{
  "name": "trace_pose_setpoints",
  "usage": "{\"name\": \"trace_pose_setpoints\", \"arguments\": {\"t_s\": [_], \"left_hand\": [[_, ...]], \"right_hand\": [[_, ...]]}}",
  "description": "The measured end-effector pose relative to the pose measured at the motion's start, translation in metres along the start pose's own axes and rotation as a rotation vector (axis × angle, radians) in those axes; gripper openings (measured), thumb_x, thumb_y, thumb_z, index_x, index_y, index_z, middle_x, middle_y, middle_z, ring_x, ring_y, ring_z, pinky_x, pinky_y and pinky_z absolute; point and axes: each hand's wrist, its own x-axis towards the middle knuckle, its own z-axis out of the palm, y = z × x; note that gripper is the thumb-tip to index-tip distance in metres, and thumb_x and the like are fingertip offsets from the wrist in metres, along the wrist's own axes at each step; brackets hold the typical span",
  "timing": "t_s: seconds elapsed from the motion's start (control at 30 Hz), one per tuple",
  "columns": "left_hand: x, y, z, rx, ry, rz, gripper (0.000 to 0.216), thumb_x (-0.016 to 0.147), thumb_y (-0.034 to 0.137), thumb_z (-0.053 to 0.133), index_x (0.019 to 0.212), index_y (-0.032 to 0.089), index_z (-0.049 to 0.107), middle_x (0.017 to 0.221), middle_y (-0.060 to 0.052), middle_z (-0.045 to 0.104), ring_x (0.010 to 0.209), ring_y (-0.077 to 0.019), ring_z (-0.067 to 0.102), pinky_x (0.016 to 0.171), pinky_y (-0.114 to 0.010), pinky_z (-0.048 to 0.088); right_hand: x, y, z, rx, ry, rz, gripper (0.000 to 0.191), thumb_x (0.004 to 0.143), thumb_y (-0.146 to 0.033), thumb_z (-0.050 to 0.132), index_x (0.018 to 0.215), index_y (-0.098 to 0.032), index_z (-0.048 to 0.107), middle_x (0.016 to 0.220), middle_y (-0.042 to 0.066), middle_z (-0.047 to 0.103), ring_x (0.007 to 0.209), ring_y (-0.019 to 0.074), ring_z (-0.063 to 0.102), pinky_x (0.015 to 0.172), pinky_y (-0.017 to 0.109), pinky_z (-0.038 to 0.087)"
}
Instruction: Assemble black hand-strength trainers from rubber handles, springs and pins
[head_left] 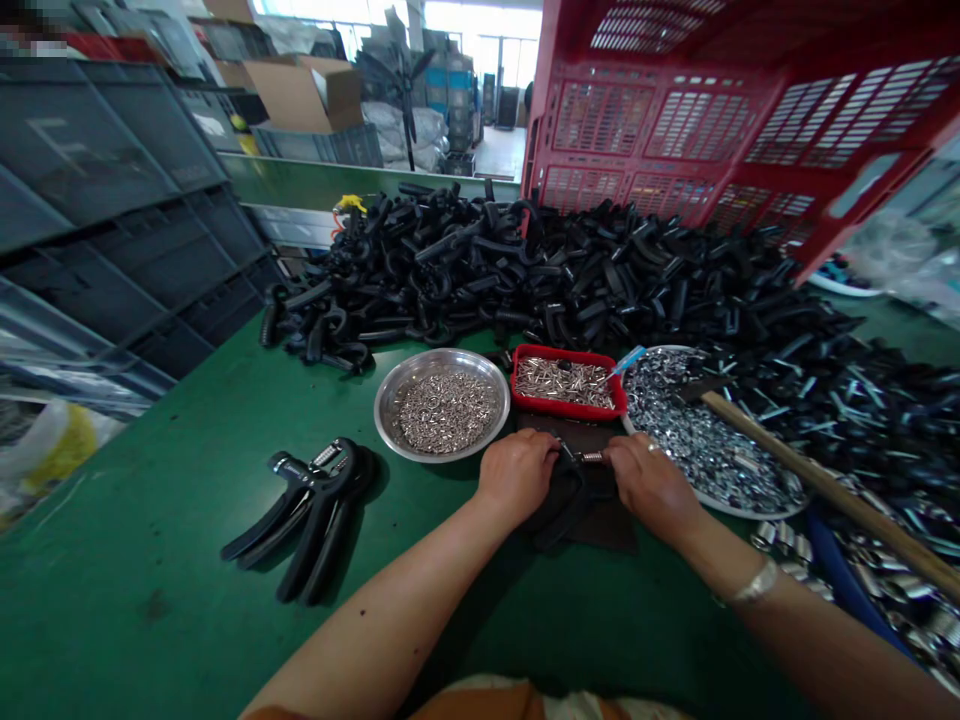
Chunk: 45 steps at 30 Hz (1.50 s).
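A black hand grip strengthener point(568, 515), only partly put together, lies on a dark flat plate point(611, 535) in front of me. My left hand point(517, 468) is closed in a pinch at its upper left end, beside a small metal piece. Between the thumb and fingers of my right hand point(651, 482) is one end of a coil spring point(593, 457), held level against the grip's upper right. My fingertips hide where the parts meet. Farther left on the table rest finished-looking hand grips point(319, 515) with springs and dark handles.
Behind my hands stand a steel bowl point(386, 425) and a red tray point(568, 408) of small metal pins. A round tray point(720, 500) holds shiny parts, with a wooden-handled tool point(810, 475) across it. Black handles point(450, 260) are heaped below a red crate point(600, 120). Grey crates point(112, 150) stand left.
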Motion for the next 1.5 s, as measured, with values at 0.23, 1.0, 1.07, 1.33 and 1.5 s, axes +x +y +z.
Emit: {"name": "trace_pose_setpoints", "arguments": {"t_s": [0.23, 1.0, 1.07, 1.33, 1.5], "left_hand": [[-0.001, 0.002, 0.000, -0.005, 0.000, -0.018, 0.020, 0.083, 0.025, 0.046, 0.095, 0.022, 0.062, 0.090, -0.003, 0.063, 0.083, -0.0166, 0.058, 0.072, -0.026, 0.044], [0.001, 0.013, 0.001, -1.281, 0.055, -0.395, 0.015, 0.071, 0.026, 0.061, 0.075, 0.013, 0.055, 0.065, 0.002, 0.056, 0.059, -0.0063, 0.050, 0.060, -0.019, 0.042], [0.001, 0.012, 0.000, -1.300, 0.035, -0.363, 0.017, 0.069, 0.027, 0.063, 0.074, 0.013, 0.055, 0.066, 0.003, 0.056, 0.060, -0.0061, 0.050, 0.060, -0.019, 0.041], [0.000, 0.015, 0.004, -1.297, -0.013, -0.335, 0.015, 0.072, 0.027, 0.061, 0.075, 0.013, 0.057, 0.067, 0.001, 0.059, 0.060, -0.0067, 0.052, 0.062, -0.020, 0.042], [0.003, 0.006, -0.002, -1.041, 0.009, -0.225, 0.011, 0.076, 0.019, 0.055, 0.084, 0.014, 0.061, 0.078, -0.003, 0.066, 0.072, -0.0118, 0.059, 0.070, -0.024, 0.045]], "right_hand": [[0.003, -0.004, -0.005, -0.054, -0.076, -0.073, 0.026, 0.081, -0.006, 0.035, 0.069, -0.016, 0.055, 0.072, 0.010, 0.055, 0.073, 0.0223, 0.043, 0.064, 0.034, 0.038], [0.030, -0.061, -0.013, 0.941, 0.294, 0.633, 0.013, 0.076, -0.031, 0.059, 0.080, -0.020, 0.065, 0.076, 0.003, 0.065, 0.071, 0.0162, 0.060, 0.065, 0.030, 0.049], [0.028, -0.056, -0.012, 0.935, 0.301, 0.576, 0.011, 0.077, -0.029, 0.057, 0.081, -0.020, 0.064, 0.078, 0.004, 0.064, 0.074, 0.0162, 0.059, 0.066, 0.030, 0.049], [0.023, -0.051, -0.019, 0.711, 0.269, 0.443, 0.008, 0.083, -0.022, 0.048, 0.082, -0.020, 0.056, 0.079, 0.004, 0.057, 0.074, 0.0153, 0.055, 0.065, 0.028, 0.046], [0.010, -0.043, -0.016, 0.487, 0.173, 0.441, 0.012, 0.085, -0.024, 0.043, 0.082, -0.019, 0.054, 0.077, 0.006, 0.056, 0.074, 0.0176, 0.055, 0.067, 0.031, 0.044]]}}
